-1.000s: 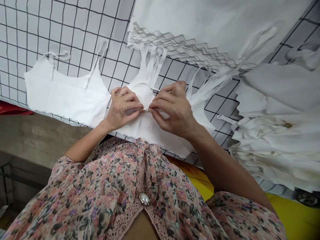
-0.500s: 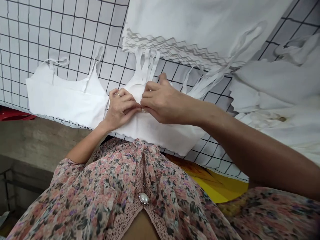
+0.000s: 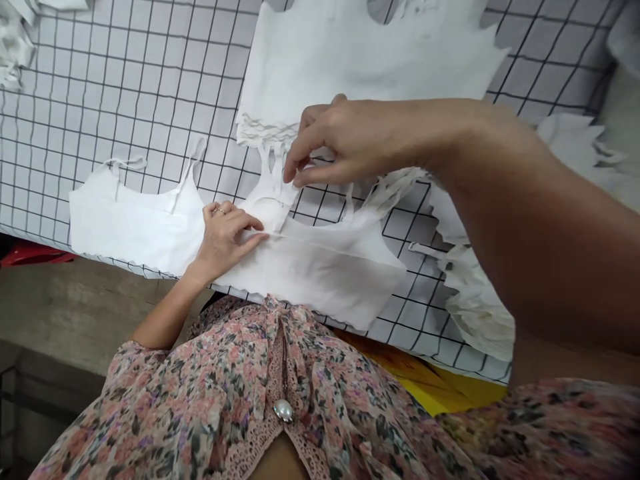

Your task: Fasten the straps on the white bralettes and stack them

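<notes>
A white bralette (image 3: 325,277) with thin straps lies on the table close to my body. My left hand (image 3: 227,237), a ring on one finger, rests on its left part and pinches the upper edge of the cloth between thumb and fingertips. Above it, my right hand (image 3: 345,137) has thumb and fingers closed on a raised edge of the bralette near the left straps. Part of the cloth stands folded up between both hands. To the left, a second white bralette (image 3: 135,223) lies flat, its straps pointing away from me.
A stack of white garments (image 3: 370,60) with wavy edges lies beyond my hands. More white pieces (image 3: 475,303) are heaped at right, partly behind my right arm. Black grid lines mark the white tablecloth (image 3: 165,87). Below its edge show something yellow (image 3: 440,393) and something red (image 3: 35,253).
My right hand has risen away from my left hand, towards the straps, drawing an edge of the bralette up. My left hand stays on the cloth. The view has shifted somewhat.
</notes>
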Available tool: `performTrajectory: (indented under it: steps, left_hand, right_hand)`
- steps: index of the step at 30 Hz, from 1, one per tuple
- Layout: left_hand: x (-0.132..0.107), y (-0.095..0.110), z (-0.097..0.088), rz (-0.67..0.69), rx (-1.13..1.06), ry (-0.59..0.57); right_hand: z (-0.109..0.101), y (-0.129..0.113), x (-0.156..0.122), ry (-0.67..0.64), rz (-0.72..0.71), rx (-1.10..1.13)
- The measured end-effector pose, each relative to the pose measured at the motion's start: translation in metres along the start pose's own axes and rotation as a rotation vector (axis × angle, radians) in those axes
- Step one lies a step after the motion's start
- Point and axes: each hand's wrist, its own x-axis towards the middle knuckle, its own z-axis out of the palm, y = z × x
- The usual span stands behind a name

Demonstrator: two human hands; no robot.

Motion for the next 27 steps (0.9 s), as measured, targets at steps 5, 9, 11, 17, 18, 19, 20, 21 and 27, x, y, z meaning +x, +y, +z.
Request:
performTrajectory:
  steps: [5,9,11,17,18,19,20,21,27]
  left_hand:
    - [-0.003,-0.011,-0.008,0.016,0.067,0.005]
    - [-0.006,-0.017,-0.011,0.003,0.086,0.016]
    - [-0.005,-0.020,-0.011,0.010,0.098,0.017]
    - [-0.006,-0.013,-0.013,0.057,0.218,0.174]
    - [-0.009,-0.008,-0.013,0.096,0.219,0.216]
    - [-0.013,-0.003,-0.012,0.140,0.203,0.233]
    - [-0.018,0.002,-0.010,0.188,0.171,0.218]
    - [-0.023,0.006,-0.007,0.233,0.134,0.175]
    - [-0.052,0.004,0.012,0.272,0.195,-0.129]
  right_hand:
    - [-0.014,0.010,0.014,0.081,0.009,-0.023]
    - [-0.011,0.014,0.018,0.152,0.014,-0.016]
    - [-0.008,0.013,0.021,0.191,0.038,-0.006]
    - [0.008,-0.001,0.022,0.268,0.193,-0.057]
    - [0.015,-0.009,0.015,0.336,0.202,-0.083]
    - [0.025,-0.021,0.005,0.418,0.204,-0.105]
    - [0.039,-0.035,-0.007,0.508,0.200,-0.131]
    - [0.056,-0.051,-0.021,0.558,0.197,-0.135]
    - [0.183,-0.119,-0.112,0.350,0.208,-0.239]
